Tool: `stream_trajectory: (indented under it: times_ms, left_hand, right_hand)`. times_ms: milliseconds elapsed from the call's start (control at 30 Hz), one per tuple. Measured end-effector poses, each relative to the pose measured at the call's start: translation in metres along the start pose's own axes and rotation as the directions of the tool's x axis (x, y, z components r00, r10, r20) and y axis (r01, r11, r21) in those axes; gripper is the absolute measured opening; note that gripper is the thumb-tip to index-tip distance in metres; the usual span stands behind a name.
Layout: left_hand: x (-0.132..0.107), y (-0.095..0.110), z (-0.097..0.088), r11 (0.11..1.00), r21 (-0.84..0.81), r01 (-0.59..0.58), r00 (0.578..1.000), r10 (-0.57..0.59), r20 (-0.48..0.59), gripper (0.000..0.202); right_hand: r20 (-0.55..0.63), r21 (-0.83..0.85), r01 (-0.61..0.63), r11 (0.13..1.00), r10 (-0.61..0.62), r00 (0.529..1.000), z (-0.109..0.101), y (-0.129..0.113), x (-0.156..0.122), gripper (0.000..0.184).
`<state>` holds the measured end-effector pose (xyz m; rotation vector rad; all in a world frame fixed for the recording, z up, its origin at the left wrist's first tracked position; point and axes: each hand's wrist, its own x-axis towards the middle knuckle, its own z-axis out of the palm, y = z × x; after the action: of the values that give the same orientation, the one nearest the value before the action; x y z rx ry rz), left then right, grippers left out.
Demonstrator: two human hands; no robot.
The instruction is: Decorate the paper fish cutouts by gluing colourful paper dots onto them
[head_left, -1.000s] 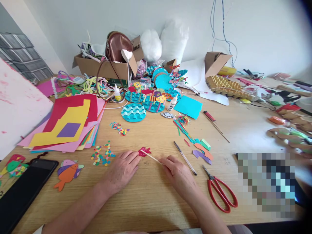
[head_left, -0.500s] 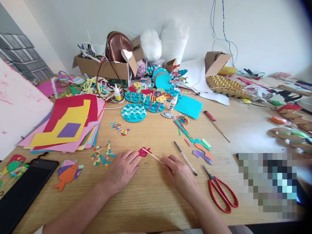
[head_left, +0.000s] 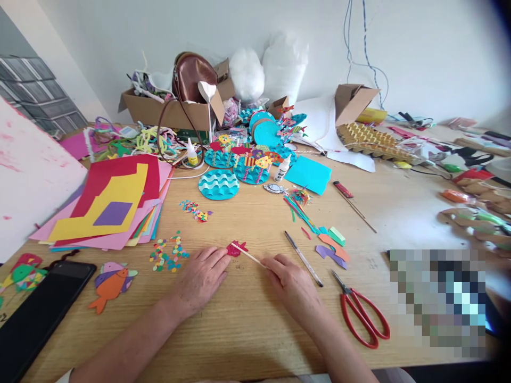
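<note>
A small red paper fish (head_left: 237,248) lies on the wooden table (head_left: 247,324) with a thin wooden stick (head_left: 249,256) laid across it. My left hand (head_left: 200,278) rests flat, fingers stretched out, its fingertips touching the fish's left edge. My right hand (head_left: 293,284) pinches the near end of the stick, fingers closed. A pile of tiny coloured paper scales (head_left: 167,255) lies just left of my left hand. A pen (head_left: 303,259) lies to the right of my right hand.
Red-handled scissors (head_left: 361,311) lie at the right. An orange and purple paper fish (head_left: 110,282) and a black phone (head_left: 38,314) sit at the left. Stacked coloured sheets (head_left: 112,202), blue wave discs (head_left: 219,184), glue bottles and cardboard boxes (head_left: 171,109) crowd the back.
</note>
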<state>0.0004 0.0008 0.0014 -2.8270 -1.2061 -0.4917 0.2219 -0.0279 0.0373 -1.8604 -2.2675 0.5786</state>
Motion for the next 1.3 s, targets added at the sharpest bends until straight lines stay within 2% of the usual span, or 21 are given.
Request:
stream_trajectory:
  times_ms: [300, 733, 1033, 1300]
  left_hand:
    - [0.000, 0.000, 0.000, 1.000, 0.001, 0.012, 0.999, -0.012, 0.030, 0.029]
    - [-0.001, -0.001, 0.002, 1.000, 0.012, 0.004, 1.000, -0.005, 0.023, 0.028]
    - [-0.002, -0.002, 0.002, 1.000, 0.005, 0.008, 0.999, -0.008, 0.033, 0.031]
    - [-0.001, 0.000, 0.001, 1.000, 0.008, 0.017, 0.999, -0.017, 0.042, 0.029]
  right_hand:
    - [-0.029, -0.023, -0.017, 1.000, 0.017, 0.999, -0.001, 0.012, -0.011, 0.030]
    - [-0.011, 0.010, 0.016, 1.000, -0.016, 1.000, 0.004, -0.004, 0.002, 0.028]
    - [-0.010, -0.006, -0.011, 1.000, 0.011, 1.000, 0.001, -0.002, 0.000, 0.029]
    - [-0.016, -0.015, 0.001, 1.000, -0.002, 1.000, -0.003, 0.005, -0.014, 0.030]
